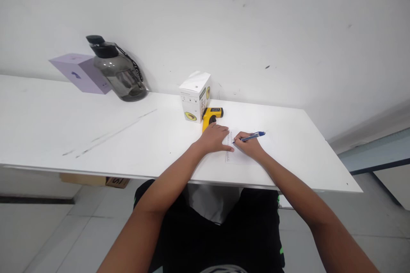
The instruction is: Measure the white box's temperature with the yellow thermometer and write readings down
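My right hand is closed round a blue pen, its tip down at a small white sheet of paper with a row of marks along its left side. At the left edge of that sheet lies my left hand, fingers stretched out and thumb apart, holding nothing. Just beyond my left hand is a yellow and black infrared thermometer gun, its handle partly hidden by the hand. A white box with avocado pictures stands upright beside the thermometer.
Farther left, a dark see-through water bottle stands against a lilac box. The white table meets the wall at the back and has its front edge near my lap. A cardboard box shows beneath it.
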The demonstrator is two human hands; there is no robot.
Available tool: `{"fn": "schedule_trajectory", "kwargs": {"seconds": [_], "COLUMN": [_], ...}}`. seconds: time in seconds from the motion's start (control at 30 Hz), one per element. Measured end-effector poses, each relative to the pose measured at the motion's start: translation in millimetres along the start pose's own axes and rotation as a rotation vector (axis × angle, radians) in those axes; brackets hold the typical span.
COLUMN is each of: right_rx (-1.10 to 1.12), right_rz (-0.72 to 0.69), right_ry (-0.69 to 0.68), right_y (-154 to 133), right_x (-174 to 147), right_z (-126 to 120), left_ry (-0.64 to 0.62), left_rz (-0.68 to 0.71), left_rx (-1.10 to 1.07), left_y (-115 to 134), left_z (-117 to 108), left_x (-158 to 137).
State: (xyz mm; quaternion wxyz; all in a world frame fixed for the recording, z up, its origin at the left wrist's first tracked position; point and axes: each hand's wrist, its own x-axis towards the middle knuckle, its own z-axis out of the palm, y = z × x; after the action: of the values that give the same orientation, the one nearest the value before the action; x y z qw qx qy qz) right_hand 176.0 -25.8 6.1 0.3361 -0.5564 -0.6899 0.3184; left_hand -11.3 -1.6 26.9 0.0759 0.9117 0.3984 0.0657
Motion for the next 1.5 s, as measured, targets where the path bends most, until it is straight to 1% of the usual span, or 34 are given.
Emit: {"fn": "schedule_trajectory", "kwargs": {"seconds": [0.17,0.43,0.63,0.87,1.03,1.2,1.27,1.33,1.4,1.5], "right_rx": [0.03,0.023,0.041,0.069,0.106,0.168,0.152,0.106,0.051,-0.002], "right_rz": [-0.009,-0.003,-0.017,-0.036,0.001,0.044,0.03,-0.015,-0.047,-0.039], "right_ry": [0.013,0.007,-0.012,-0.026,-0.004,0.065,0.135,0.241,0.332,0.384], "right_y": [1.8,0.1,1.9,5.5,7.1,4.3,1.9,-0.9,-3.1,-3.6], "right_x": [-0.3,-0.8,0.5,1.5,2.3,2.3,0.8,-1.2,-2.9,-3.7], "right_z": [-0.7,-0.8,-0.8,-0.7,-1.1,-3.2,-4.5,-5.8,-6.8,-7.6], "left_ry": [0.014,-0.005,0.015,-0.002,0.008,0.019,0.034,0.09,0.184,0.305], "left_rz": [0.012,0.001,0.006,-0.005,-0.001,0.012,0.018,0.014,-0.018,-0.152], "left_rx": [0.009,0.002,0.008,0.008,0.0,-0.005,-0.006,0.007,0.033,0.074], "left_y": [-2.4,-2.6,-3.0,-0.6,-1.8,-3.1,-2.9,-2.3,-1.9,-3.0], "left_z": [3.1,2.4,3.6,1.0,2.2,3.5,3.5,2.8,1.5,-0.9], "left_x": [0.7,1.7,2.0,1.3,1.3,1.5,1.0,0.0,-1.0,-1.5]}}
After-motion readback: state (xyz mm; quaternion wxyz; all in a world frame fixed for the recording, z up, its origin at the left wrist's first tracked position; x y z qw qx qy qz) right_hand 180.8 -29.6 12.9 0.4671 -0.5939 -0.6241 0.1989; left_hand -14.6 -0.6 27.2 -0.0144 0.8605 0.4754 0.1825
